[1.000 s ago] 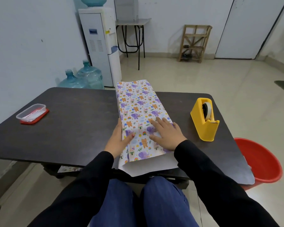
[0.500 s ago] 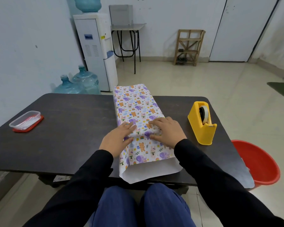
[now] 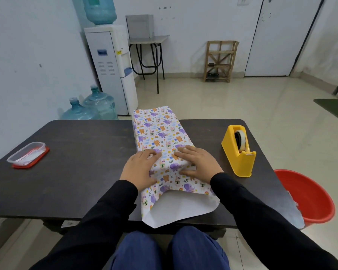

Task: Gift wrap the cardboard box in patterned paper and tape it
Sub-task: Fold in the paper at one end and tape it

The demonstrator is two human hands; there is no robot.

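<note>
Paper (image 3: 160, 133) lies lengthwise on counter (image 3: 82, 162); box presumably beneath, hidden. Left hand (image 3: 140, 169) and right hand (image 3: 198, 164) press flat on its near end, fingers extended, gripping nothing.

A clear container (image 3: 27, 155) sits on the table (image 3: 82, 172) (left side); red bucket (image 3: 308, 195) right.

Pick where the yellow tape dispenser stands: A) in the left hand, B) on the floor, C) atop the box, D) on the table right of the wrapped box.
D: the tape dispenser sits on the table, right of the wrapped box.
</note>
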